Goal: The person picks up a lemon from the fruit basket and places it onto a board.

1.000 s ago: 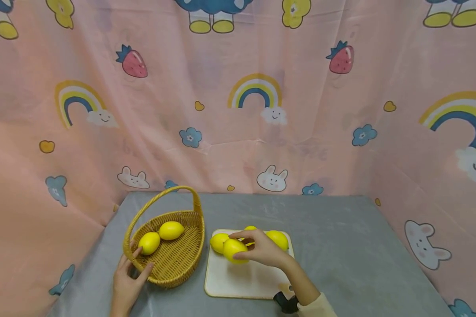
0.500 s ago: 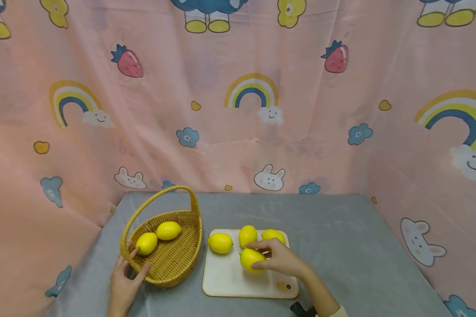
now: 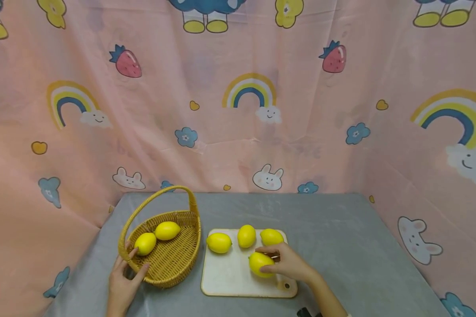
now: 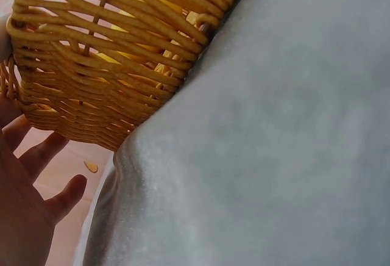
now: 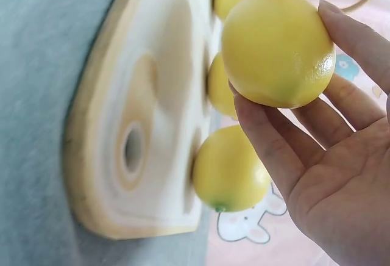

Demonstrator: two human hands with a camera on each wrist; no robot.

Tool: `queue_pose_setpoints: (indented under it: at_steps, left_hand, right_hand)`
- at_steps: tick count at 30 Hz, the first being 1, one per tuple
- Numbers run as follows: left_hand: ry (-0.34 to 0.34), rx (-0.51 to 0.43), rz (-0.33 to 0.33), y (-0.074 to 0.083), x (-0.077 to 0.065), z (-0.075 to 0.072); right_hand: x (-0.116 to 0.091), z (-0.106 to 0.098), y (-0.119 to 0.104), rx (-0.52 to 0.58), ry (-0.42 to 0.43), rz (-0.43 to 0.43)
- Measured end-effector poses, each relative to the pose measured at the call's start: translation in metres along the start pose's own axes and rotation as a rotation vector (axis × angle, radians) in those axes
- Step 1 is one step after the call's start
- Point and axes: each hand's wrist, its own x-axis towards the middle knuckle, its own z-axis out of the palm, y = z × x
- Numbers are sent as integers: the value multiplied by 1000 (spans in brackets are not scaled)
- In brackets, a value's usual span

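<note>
My right hand (image 3: pixel 288 262) pinches a yellow lemon (image 3: pixel 260 264) between thumb and fingertips, over the front right part of a white cutting board (image 3: pixel 228 281). In the right wrist view the held lemon (image 5: pixel 277 49) appears raised off the board (image 5: pixel 173 95). Three more lemons lie along the board's back edge, the rightmost lemon (image 3: pixel 271 237) just behind my right hand. On the left, my left hand (image 3: pixel 123 284) holds the near left rim of a wicker basket (image 3: pixel 174 264), thumb over the edge. Two lemons, one of them a lemon (image 3: pixel 167 230) toward the back, lie inside the basket.
The basket's tall arched handle (image 3: pixel 150 200) rises above its rim. A grey cloth (image 3: pixel 341 246) covers the table, and a pink patterned curtain (image 3: pixel 222 149) hangs behind and at both sides. A dark object (image 3: pixel 304 312) shows beneath my right forearm.
My right hand has moved rightward and slightly toward the front with the lemon, uncovering the lemons behind it. My left hand stays at the basket's rim. The whole head view has shifted slightly.
</note>
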Motion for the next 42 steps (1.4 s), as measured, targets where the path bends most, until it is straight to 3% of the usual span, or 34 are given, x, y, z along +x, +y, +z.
queue_pose_setpoints:
  at_steps: [21, 30, 42]
  left_hand:
    - [8, -1, 1, -1, 0, 1]
    - [-15, 10, -29, 2, 0, 0]
    - [-8, 28, -20, 0, 0, 0]
  right_hand:
    - [-7, 1, 12, 34, 8, 36]
    - [-8, 1, 14, 44, 4, 53]
    - [-8, -6, 13, 42, 15, 19]
